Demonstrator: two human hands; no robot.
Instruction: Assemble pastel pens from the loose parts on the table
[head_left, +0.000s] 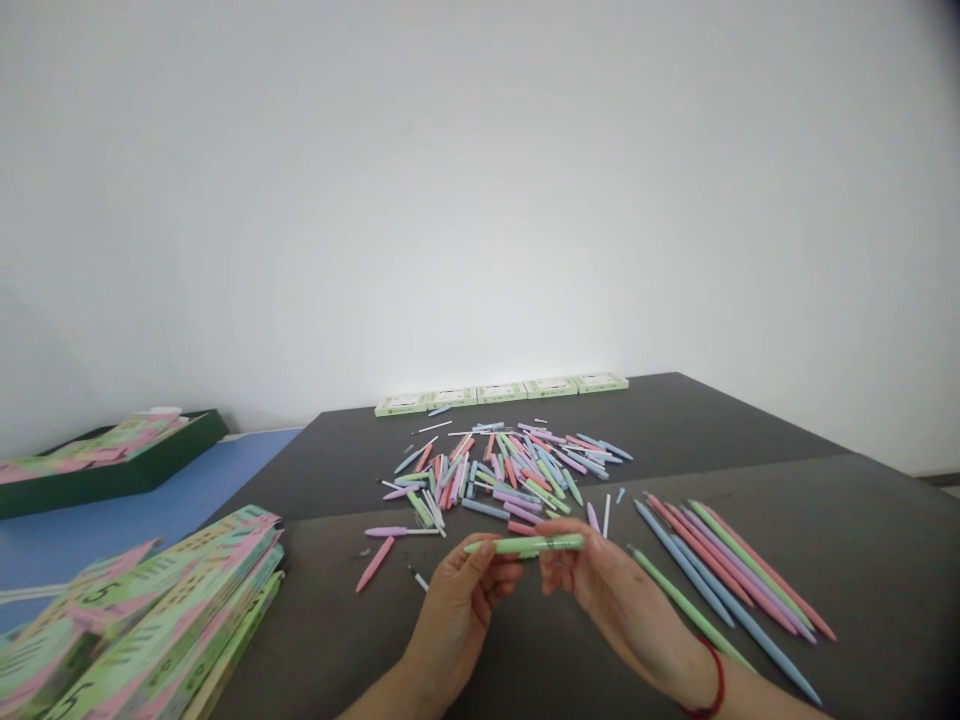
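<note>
A light green pen [525,545] lies level between my two hands above the near part of the dark table. My left hand [466,588] pinches its tapered end between thumb and fingers. Round the other end, where small dark print shows, the fingers of my right hand [606,575] are closed. A red cord circles the right wrist. Just beyond the hands spreads a loose pile of pastel pen parts [510,470], with barrels and thin white refills mixed together. Nearest my left hand lie a pink barrel [374,565] and a short refill [418,578].
Right of my hands, several long pastel pens [739,570] lie side by side on the dark table [847,520]. Flat pale green boxes [501,392] line the far edge. At left are stacked printed packets [172,610] and a dark green tray [161,463] on a blue surface.
</note>
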